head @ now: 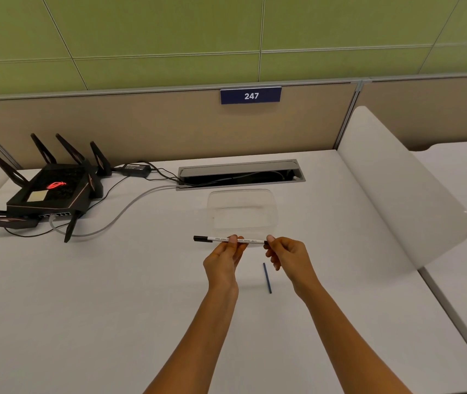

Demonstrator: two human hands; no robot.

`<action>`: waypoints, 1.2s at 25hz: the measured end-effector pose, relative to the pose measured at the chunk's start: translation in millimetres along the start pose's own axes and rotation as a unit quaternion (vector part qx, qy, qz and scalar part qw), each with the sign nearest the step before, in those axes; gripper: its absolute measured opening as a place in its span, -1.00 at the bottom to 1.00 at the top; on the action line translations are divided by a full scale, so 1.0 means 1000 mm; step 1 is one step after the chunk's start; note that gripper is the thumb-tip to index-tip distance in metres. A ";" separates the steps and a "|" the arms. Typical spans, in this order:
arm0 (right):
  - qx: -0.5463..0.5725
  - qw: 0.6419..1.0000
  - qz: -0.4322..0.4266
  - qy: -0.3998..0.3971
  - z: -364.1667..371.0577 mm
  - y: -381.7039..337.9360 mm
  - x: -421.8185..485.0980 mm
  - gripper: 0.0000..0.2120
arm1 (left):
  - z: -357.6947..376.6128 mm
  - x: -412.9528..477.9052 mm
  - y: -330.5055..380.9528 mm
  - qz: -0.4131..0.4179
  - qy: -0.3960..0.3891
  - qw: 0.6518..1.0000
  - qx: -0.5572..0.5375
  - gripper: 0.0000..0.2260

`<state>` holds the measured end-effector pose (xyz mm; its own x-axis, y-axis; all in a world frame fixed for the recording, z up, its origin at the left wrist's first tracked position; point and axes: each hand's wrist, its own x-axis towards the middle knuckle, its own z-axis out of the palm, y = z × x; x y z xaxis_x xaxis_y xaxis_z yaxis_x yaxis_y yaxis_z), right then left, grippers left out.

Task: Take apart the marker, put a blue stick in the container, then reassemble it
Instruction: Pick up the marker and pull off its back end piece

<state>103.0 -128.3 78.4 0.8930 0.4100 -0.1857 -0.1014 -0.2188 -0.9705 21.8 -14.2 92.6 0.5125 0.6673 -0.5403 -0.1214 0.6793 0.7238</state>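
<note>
Two hands held the marker [233, 239] level above the desk [113, 280], just before the clear container [243, 209]: left hand [224, 258] pinching the barrel, right hand [286, 255] pinching its end. The blue stick [267, 277] lay on the desk between the wrists. Judgement: pull straight along the axis, barrel held steady.

marker [228, 239] held level above the desk [113, 308], crosswise, between the left hand [224, 258] at mid-barrel and the right hand [286, 255] at its right end. container [243, 209] on the desk just behind the marker. stick [267, 278] flat on the desk, nearer than the marker, below and between the hands. cable tray [241, 173] set in the desk behind the container. router [50, 189] at far left, cables [118, 211] running from it to the tray. partition [155, 129] behind all.
</note>
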 end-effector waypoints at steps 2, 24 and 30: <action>0.013 1.000 -0.015 -0.011 0.000 0.001 0.000 -0.87 | 0.000 0.000 0.000 0.000 0.004 1.000 -0.002 -0.94; 0.034 0.999 -0.004 0.000 0.004 -0.001 0.001 -0.88 | -0.003 -0.003 0.003 0.007 -0.010 1.000 -0.001 -0.93; 0.005 1.000 0.003 -0.005 0.005 -0.002 -0.002 -0.77 | -0.002 -0.003 0.004 0.009 -0.014 1.000 -0.004 -0.91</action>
<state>99.5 -124.4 79.8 0.8877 0.4176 -0.1940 -0.1122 -0.2124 -0.9707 18.1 -12.4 96.4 0.5331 0.6709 -0.5154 -0.1383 0.6701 0.7293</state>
